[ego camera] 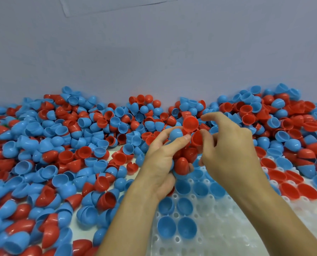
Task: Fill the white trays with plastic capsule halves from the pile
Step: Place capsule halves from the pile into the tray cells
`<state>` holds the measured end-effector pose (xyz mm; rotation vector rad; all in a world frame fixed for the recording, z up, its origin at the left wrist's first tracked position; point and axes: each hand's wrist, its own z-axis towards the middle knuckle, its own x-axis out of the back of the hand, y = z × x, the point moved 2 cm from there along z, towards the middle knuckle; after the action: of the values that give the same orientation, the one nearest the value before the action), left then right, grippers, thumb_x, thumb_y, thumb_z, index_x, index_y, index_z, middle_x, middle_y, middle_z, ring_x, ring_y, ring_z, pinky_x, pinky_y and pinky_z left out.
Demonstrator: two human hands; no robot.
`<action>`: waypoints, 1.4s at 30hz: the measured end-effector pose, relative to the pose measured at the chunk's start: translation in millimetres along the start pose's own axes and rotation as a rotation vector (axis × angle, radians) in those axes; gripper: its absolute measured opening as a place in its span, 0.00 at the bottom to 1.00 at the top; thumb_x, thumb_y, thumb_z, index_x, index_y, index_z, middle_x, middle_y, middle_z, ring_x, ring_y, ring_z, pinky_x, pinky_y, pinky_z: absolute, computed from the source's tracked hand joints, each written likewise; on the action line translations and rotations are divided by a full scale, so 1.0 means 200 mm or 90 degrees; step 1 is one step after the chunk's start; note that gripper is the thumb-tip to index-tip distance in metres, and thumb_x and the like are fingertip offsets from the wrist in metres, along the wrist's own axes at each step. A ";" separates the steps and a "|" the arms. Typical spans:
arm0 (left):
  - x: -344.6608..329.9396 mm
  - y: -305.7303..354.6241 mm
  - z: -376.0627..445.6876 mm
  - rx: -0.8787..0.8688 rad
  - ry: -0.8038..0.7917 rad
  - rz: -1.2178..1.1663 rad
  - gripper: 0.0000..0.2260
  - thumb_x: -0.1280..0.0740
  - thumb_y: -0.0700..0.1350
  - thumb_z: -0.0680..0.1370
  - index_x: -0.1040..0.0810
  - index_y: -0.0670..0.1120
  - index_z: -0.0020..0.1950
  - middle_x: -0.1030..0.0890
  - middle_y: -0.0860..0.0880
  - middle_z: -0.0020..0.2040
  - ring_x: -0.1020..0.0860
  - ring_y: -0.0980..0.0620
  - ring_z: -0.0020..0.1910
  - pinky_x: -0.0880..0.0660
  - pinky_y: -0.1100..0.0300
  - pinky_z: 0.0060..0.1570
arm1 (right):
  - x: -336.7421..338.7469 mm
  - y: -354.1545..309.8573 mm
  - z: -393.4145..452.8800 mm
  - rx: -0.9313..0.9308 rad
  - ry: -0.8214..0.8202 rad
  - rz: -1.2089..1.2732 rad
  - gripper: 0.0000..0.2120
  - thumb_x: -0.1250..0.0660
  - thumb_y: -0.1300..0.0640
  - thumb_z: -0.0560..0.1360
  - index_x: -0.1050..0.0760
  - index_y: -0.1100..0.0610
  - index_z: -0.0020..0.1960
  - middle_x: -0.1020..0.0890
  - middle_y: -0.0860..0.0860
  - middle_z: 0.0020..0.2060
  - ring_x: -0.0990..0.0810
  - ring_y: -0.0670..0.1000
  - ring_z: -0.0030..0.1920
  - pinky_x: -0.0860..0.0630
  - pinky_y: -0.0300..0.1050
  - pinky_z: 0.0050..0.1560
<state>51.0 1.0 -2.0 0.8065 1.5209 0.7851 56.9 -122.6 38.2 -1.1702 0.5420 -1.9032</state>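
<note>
Red and blue capsule halves (179, 156) in two hands (159, 159), over one white tray (218, 228).

Hidden and cut-off parts

Handful of capsule halves (181, 159) largely covered by fingers of left hand (161, 161); white tray (218, 228) partly under both forearms, cropped at bottom and right edges; pile (61, 145) cropped left; tray's far cells blurred.
</note>
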 end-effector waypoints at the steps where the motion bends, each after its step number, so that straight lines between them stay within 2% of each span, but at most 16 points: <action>1: 0.00 0.00 0.00 0.001 0.000 0.000 0.19 0.26 0.42 0.71 0.21 0.43 0.62 0.18 0.41 0.51 0.20 0.46 0.42 0.25 0.55 0.36 | 0.00 -0.01 -0.01 0.017 0.001 0.005 0.12 0.35 0.63 0.78 0.27 0.52 0.58 0.23 0.48 0.24 0.23 0.45 0.25 0.27 0.36 0.28; 4: -0.01 0.00 0.00 0.000 -0.005 -0.005 0.25 0.26 0.44 0.67 0.22 0.40 0.63 0.18 0.39 0.54 0.23 0.42 0.50 0.27 0.51 0.43 | 0.01 -0.02 -0.02 0.066 0.004 -0.013 0.18 0.35 0.67 0.72 0.33 0.47 0.53 0.25 0.50 0.21 0.25 0.49 0.25 0.29 0.40 0.27; 7: -0.02 0.00 0.00 0.001 -0.006 0.001 0.26 0.25 0.45 0.67 0.22 0.40 0.63 0.18 0.39 0.53 0.22 0.42 0.49 0.27 0.50 0.44 | 0.00 -0.02 -0.02 0.090 0.016 -0.044 0.13 0.34 0.65 0.71 0.30 0.48 0.47 0.22 0.49 0.25 0.24 0.49 0.28 0.28 0.45 0.31; 10: -0.01 0.00 0.00 0.001 -0.009 0.010 0.26 0.26 0.45 0.67 0.23 0.39 0.63 0.18 0.40 0.51 0.21 0.44 0.45 0.27 0.51 0.43 | 0.00 -0.03 -0.02 0.101 0.024 -0.049 0.07 0.33 0.64 0.73 0.23 0.52 0.45 0.21 0.45 0.30 0.22 0.46 0.30 0.25 0.44 0.32; 12: -0.01 0.00 0.00 0.004 -0.010 0.014 0.21 0.27 0.42 0.71 0.22 0.39 0.62 0.19 0.41 0.50 0.20 0.47 0.40 0.26 0.53 0.39 | 0.00 -0.02 -0.01 0.103 0.038 -0.050 0.07 0.33 0.64 0.73 0.19 0.54 0.43 0.19 0.46 0.32 0.21 0.46 0.31 0.23 0.46 0.36; 15: 0.00 0.00 0.00 0.007 -0.001 0.010 0.11 0.29 0.40 0.75 0.19 0.44 0.58 0.19 0.42 0.47 0.20 0.50 0.35 0.26 0.59 0.30 | 0.02 -0.01 0.00 0.093 0.064 -0.035 0.08 0.32 0.65 0.74 0.18 0.54 0.42 0.19 0.45 0.28 0.20 0.47 0.30 0.25 0.41 0.35; 17: 0.01 0.00 0.00 0.010 0.000 -0.001 0.08 0.28 0.40 0.73 0.18 0.47 0.52 0.18 0.43 0.45 0.19 0.49 0.34 0.26 0.59 0.29 | 0.03 0.00 0.00 0.053 0.058 0.003 0.11 0.31 0.65 0.74 0.25 0.50 0.49 0.20 0.47 0.26 0.19 0.47 0.29 0.24 0.41 0.32; 19: 0.02 0.01 0.00 0.013 -0.002 -0.012 0.05 0.27 0.41 0.72 0.16 0.49 0.46 0.17 0.44 0.43 0.18 0.49 0.35 0.26 0.59 0.28 | 0.05 0.00 -0.01 0.024 0.033 0.030 0.19 0.32 0.65 0.74 0.34 0.44 0.52 0.20 0.55 0.25 0.20 0.52 0.25 0.24 0.49 0.26; 21: 0.02 0.02 0.00 0.015 -0.003 -0.017 0.04 0.26 0.41 0.71 0.16 0.49 0.43 0.17 0.43 0.43 0.18 0.48 0.35 0.26 0.60 0.27 | 0.07 0.00 -0.01 0.013 0.013 0.026 0.19 0.33 0.65 0.75 0.35 0.42 0.50 0.19 0.58 0.26 0.19 0.58 0.25 0.25 0.55 0.24; 23: 0.02 0.03 0.00 0.014 0.006 -0.018 0.05 0.26 0.43 0.68 0.16 0.49 0.43 0.17 0.41 0.45 0.18 0.47 0.37 0.26 0.60 0.27 | 0.08 0.00 0.00 0.007 -0.015 -0.012 0.15 0.33 0.65 0.75 0.29 0.44 0.48 0.19 0.57 0.27 0.19 0.58 0.27 0.23 0.52 0.25; 25: 0.03 0.03 0.00 0.013 0.012 -0.014 0.05 0.26 0.42 0.70 0.17 0.48 0.45 0.17 0.40 0.46 0.18 0.46 0.38 0.26 0.60 0.27 | 0.11 -0.01 0.02 0.004 -0.057 -0.065 0.12 0.33 0.64 0.75 0.23 0.45 0.45 0.18 0.54 0.27 0.18 0.53 0.27 0.25 0.40 0.25; 27: 0.03 0.04 0.00 0.011 0.015 -0.013 0.03 0.28 0.41 0.73 0.17 0.48 0.43 0.17 0.41 0.44 0.18 0.48 0.36 0.26 0.60 0.26 | 0.15 -0.02 0.03 -0.012 -0.143 -0.114 0.11 0.32 0.62 0.75 0.21 0.46 0.42 0.18 0.50 0.26 0.19 0.46 0.26 0.29 0.33 0.23; 30: 0.04 0.05 -0.01 0.007 0.030 -0.008 0.05 0.27 0.42 0.68 0.18 0.48 0.43 0.17 0.43 0.42 0.20 0.49 0.34 0.26 0.61 0.26 | 0.22 -0.05 0.02 -0.048 -0.383 -0.202 0.07 0.31 0.53 0.76 0.22 0.44 0.40 0.17 0.42 0.27 0.19 0.40 0.27 0.25 0.35 0.26; 33: 0.05 0.06 -0.01 0.007 0.040 -0.011 0.04 0.29 0.40 0.74 0.20 0.47 0.47 0.17 0.43 0.43 0.20 0.49 0.35 0.25 0.60 0.27 | 0.22 -0.09 -0.04 -0.082 -0.553 -0.272 0.07 0.30 0.48 0.76 0.24 0.35 0.43 0.17 0.39 0.29 0.19 0.38 0.28 0.26 0.34 0.26; 39: 0.05 0.07 -0.02 0.010 0.035 -0.025 0.04 0.28 0.41 0.72 0.19 0.47 0.46 0.16 0.45 0.41 0.20 0.49 0.35 0.25 0.60 0.27 | 0.12 -0.11 -0.12 -0.110 -0.666 -0.395 0.10 0.33 0.62 0.75 0.20 0.47 0.46 0.17 0.45 0.30 0.15 0.43 0.34 0.26 0.32 0.28; 42: 0.06 0.07 -0.02 0.010 0.036 -0.024 0.04 0.29 0.40 0.75 0.20 0.47 0.48 0.16 0.45 0.40 0.19 0.49 0.36 0.25 0.60 0.28 | 0.12 -0.13 -0.14 -0.115 -0.683 -0.415 0.10 0.30 0.59 0.75 0.18 0.45 0.52 0.19 0.44 0.37 0.20 0.45 0.33 0.30 0.31 0.26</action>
<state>46.6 18.3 4.9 0.7709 1.5895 0.7743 16.9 -129.1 55.6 -2.4262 -0.3115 -1.3712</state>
